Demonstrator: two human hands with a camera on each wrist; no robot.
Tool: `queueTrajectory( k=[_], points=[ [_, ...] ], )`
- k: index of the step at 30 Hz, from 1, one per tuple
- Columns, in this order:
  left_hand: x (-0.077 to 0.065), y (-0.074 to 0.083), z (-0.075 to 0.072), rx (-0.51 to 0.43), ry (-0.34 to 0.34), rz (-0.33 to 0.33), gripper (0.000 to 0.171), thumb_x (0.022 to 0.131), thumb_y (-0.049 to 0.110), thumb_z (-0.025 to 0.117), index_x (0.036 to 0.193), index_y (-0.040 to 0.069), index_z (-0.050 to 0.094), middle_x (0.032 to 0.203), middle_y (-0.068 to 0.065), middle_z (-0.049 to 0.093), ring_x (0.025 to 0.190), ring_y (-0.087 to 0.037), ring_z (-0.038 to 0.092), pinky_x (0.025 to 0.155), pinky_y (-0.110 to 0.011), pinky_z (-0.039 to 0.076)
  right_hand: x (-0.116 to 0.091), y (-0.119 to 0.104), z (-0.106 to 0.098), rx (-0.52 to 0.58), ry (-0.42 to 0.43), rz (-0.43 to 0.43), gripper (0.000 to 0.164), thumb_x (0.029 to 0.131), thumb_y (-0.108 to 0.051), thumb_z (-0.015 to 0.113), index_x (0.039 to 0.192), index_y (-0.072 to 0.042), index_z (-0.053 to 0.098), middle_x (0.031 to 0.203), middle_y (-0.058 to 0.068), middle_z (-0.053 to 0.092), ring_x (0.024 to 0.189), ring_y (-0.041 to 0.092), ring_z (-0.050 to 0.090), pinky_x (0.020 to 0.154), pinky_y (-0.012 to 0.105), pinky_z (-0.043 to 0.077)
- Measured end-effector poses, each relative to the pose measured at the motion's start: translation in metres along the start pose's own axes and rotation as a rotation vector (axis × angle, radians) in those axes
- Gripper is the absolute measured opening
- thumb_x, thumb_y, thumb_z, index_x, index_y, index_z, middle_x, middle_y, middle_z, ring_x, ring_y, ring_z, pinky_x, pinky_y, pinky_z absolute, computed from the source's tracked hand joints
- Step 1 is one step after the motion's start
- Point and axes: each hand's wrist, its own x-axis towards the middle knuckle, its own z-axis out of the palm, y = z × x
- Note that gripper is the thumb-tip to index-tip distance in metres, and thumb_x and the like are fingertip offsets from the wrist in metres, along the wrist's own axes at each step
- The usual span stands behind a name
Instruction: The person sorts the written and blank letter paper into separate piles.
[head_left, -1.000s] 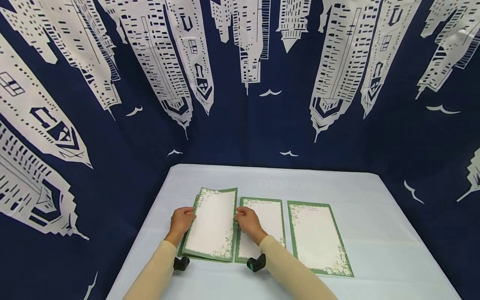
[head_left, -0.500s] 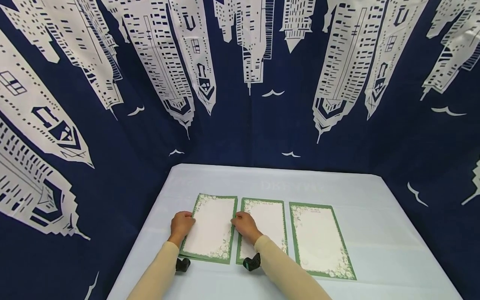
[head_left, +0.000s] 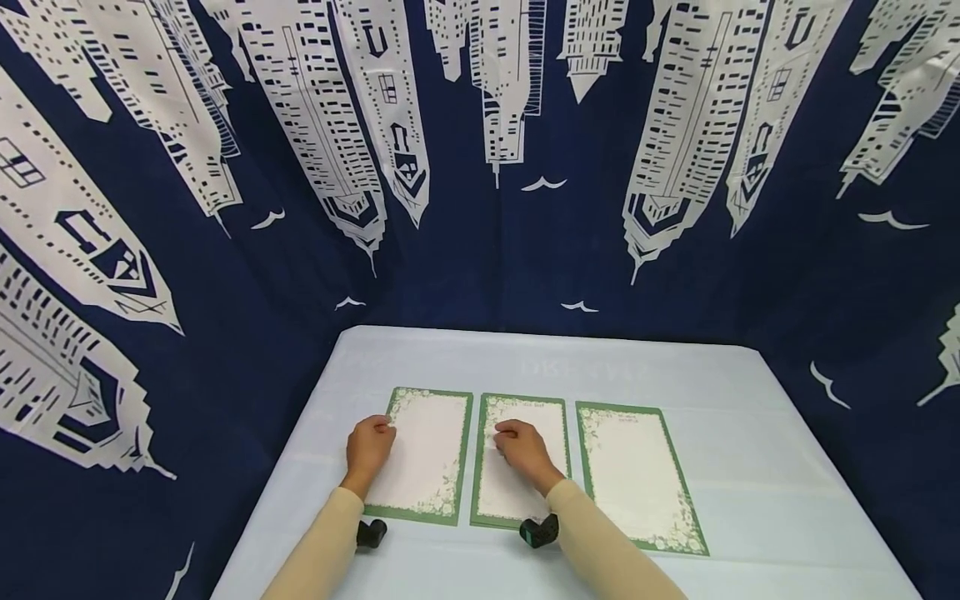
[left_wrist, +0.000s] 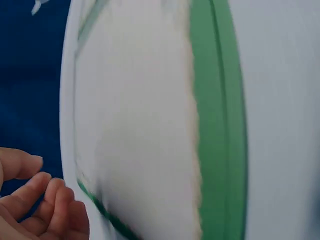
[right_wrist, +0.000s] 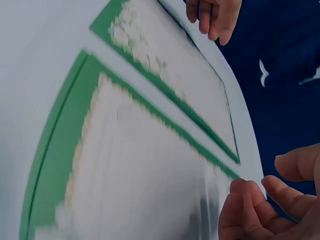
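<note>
Three sheets of paper with green floral borders lie side by side: the left sheet [head_left: 431, 467], the middle sheet [head_left: 501, 492] and the right sheet [head_left: 637, 483]. My left hand [head_left: 371, 450] is over the left edge of the left sheet, its fingers loosely bent. In the left wrist view the thumb and fingers of that hand [left_wrist: 45, 205] stand apart with nothing between them. Over the middle sheet hovers my right hand [head_left: 522, 450]. The right wrist view shows its thumb separated from relaxed fingers [right_wrist: 245, 210], holding nothing. A doubled green edge shows on the middle sheet [right_wrist: 55, 135].
The sheets rest on a white-covered table [head_left: 765, 467]. Behind and beside it hangs a dark blue cloth [head_left: 480, 275] printed with white buildings and birds. Small black devices sit at the left wrist [head_left: 371, 533] and right wrist [head_left: 538, 531].
The upper left sheet, earlier held by both hands and slightly raised, was lowered flat in line with those beneath. Both hands let go, and the right hand moved right over the middle sheet.
</note>
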Motion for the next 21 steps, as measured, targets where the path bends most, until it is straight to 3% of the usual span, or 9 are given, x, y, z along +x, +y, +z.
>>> queueTrajectory(
  k=[7,15,21],
  points=[
    [-0.023,0.033,0.038,-0.081,-0.186,0.074,0.024,0.083,0.02,0.061,0.1,0.004,0.065,0.082,-0.002,0.062,0.07,-0.015,0.057,0.061,-0.032,0.046,-0.018,0.016,-0.048,-0.149,0.114,0.046,0.028,0.088,-0.017,0.053,0.111,-0.002,0.058,0.088,0.003,0.06,0.072,0.014,0.057,0.06,0.031,0.045],
    [-0.048,0.059,0.076,-0.147,-0.46,0.092,0.041,0.086,0.033,0.057,0.115,0.003,0.056,0.1,-0.006,0.06,0.09,-0.021,0.057,0.071,-0.034,0.047,-0.037,0.038,-0.08,-0.296,0.23,0.044,0.029,0.086,-0.018,0.054,0.109,-0.001,0.058,0.094,0.006,0.06,0.081,0.02,0.057,0.063,0.034,0.047],
    [-0.057,0.075,0.089,-0.12,-0.5,0.105,0.042,0.086,0.033,0.057,0.116,0.003,0.055,0.104,-0.01,0.056,0.094,-0.025,0.054,0.072,-0.038,0.045,-0.046,0.051,-0.09,-0.355,0.247,0.074,0.03,0.085,-0.02,0.055,0.109,-0.002,0.059,0.095,0.006,0.061,0.085,0.022,0.057,0.069,0.037,0.046]
  ],
)
